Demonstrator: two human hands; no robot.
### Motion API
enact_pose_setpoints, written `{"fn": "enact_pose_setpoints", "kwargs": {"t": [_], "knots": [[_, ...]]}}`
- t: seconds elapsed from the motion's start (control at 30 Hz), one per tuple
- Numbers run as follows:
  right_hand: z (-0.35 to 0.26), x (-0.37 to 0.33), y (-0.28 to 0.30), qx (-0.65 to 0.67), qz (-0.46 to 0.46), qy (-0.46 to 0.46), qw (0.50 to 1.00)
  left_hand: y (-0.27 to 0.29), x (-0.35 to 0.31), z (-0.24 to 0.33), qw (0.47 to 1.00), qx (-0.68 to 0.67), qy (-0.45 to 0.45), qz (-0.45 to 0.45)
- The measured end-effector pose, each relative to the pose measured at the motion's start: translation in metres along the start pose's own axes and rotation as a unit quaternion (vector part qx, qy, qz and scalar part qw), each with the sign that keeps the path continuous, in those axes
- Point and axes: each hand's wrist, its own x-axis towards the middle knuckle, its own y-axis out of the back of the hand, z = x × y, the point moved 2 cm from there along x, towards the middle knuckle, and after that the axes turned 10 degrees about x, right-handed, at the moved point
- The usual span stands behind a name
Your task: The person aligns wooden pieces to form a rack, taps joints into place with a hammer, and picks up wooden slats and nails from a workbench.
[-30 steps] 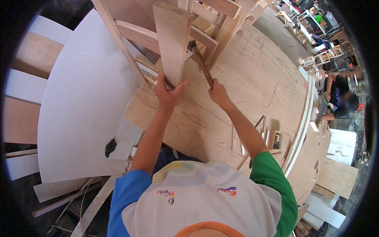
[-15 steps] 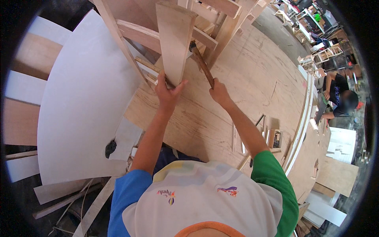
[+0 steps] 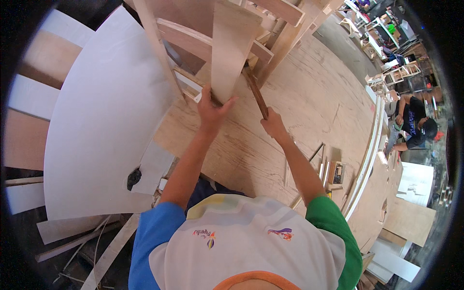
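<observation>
A flat pale wooden board (image 3: 234, 53) stands tilted against a wooden frame (image 3: 186, 38). My left hand (image 3: 212, 112) grips the board's near lower end, thumb to the right and fingers partly hidden behind it. In my right hand (image 3: 274, 124) is the wooden handle of a hammer (image 3: 255, 91), fist wrapped round it. The dark hammer head lies close to the board's right edge, between it and a frame leg. Whether the head touches the board I cannot tell.
Under the frame spreads a large plywood worktop (image 3: 309, 92). A small wooden box (image 3: 337, 174) sits on it at right, by loose strips. A big white curved sheet (image 3: 96, 125) fills the left. Another person (image 3: 413, 118) works at far right, near long white strips (image 3: 369, 159).
The board's upper end and the frame have shifted right in the picture, with a slight turn of the view. My right hand and the hammer sit a little lower and further right.
</observation>
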Motion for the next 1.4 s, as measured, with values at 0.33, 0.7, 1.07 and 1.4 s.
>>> {"fn": "enact_pose_setpoints", "kwargs": {"t": [0.33, 0.7, 1.07, 1.4], "knots": [[0.030, -0.147, -0.019, 0.141, -0.011, -0.167, 0.976, 0.046, 0.000, -0.017, 0.981, 0.034, -0.160, 0.099], [0.033, -0.293, -0.089, 0.134, 0.069, -0.173, 0.973, 0.123, 0.143, -0.055, 0.973, -0.202, -0.039, 0.108], [-0.093, -0.258, -0.219, 0.063, 0.088, -0.153, 0.982, 0.108, 0.198, -0.088, 0.898, -0.342, 0.022, -0.275], [-0.191, -0.180, -0.261, 0.080, 0.194, -0.179, 0.961, 0.105, 0.201, -0.104, 0.885, -0.360, -0.032, -0.293]]}}
